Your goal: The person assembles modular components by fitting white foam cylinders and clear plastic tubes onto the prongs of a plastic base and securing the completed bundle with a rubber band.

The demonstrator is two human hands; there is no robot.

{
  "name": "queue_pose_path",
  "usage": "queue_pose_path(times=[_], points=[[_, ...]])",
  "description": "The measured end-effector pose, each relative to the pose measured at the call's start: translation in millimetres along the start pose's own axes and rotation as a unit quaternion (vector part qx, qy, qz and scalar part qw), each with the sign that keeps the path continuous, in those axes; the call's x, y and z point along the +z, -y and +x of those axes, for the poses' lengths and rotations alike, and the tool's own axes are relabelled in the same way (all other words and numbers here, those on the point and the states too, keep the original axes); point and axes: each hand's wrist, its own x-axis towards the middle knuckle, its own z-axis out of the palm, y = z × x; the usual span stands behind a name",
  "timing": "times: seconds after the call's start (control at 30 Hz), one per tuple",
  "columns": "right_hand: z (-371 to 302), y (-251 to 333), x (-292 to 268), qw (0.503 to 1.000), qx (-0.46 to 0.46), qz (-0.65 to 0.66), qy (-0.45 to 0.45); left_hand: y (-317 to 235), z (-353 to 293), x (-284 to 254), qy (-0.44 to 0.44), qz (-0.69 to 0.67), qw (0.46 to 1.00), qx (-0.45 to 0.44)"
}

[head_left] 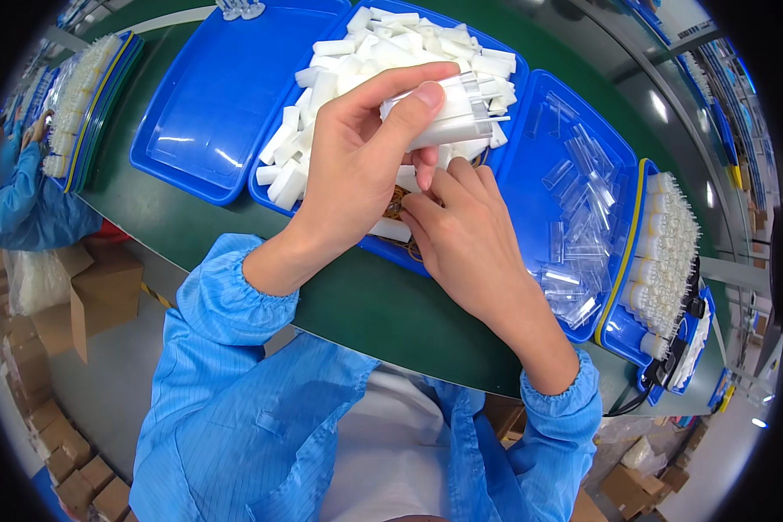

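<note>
My left hand (352, 161) is closed around a bundle of white and clear plastic pieces (451, 117), thumb on top, held above a blue tray (265, 178) heaped with short white plastic pieces (387, 52). Clear ends of the bundle point right. Just below it, my right hand (474, 239) reaches into the near part of that tray with fingers drawn together. Brown rubber bands (395, 207) lie at its fingertips, beside a loose white piece (391, 230). Whether a band is between those fingers is hidden.
On the green table (348, 304), a blue tray (204, 130) stands left, with small clear parts (239, 9) at its far edge. To the right, another tray (531, 157) holds clear plastic pieces (583, 217). Beyond stand banded white bundles (661, 261). A co-worker's blue sleeve (30, 196) shows far left.
</note>
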Motion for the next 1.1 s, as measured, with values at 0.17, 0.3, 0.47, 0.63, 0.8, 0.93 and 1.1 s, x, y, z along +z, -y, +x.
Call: queue_pose_path(times=[0.17, 0.3, 0.47, 0.63, 0.8, 0.93, 1.1], points=[[11.3, 7.4, 16.5, 0.999, 0.028, 0.012, -0.01, -0.5, 0.8, -0.1, -0.013, -0.018, 1.0, -0.013], [10.0, 7.4, 16.8, 0.997, 0.064, 0.035, 0.008, -1.8, 1.4, 1.3, -0.017, -0.022, 0.999, -0.021], [1.7, 2.6, -17.1, 0.958, 0.169, 0.23, 0.017, -1.8, 0.1, 0.2, -0.016, -0.011, 1.0, -0.02], [-26.8, -17.6, -37.7, 0.754, 0.282, 0.592, -0.038, 0.0, -4.0, 4.8, -0.005, -0.014, 0.999, -0.033], [-66.6, -30.7, -39.7, 0.658, 0.255, 0.684, -0.186, 4.2, -13.0, 13.6, 0.025, 0.015, 0.996, -0.084], [-83.5, -43.0, -40.1, 0.603, 0.244, 0.711, -0.267, 8.9, -19.3, 14.4, 0.072, 0.074, 0.988, -0.117], [-92.2, -45.5, -48.4, 0.568, 0.235, 0.735, -0.287, 18.9, -20.5, 15.5, 0.11, 0.083, 0.981, -0.136]])
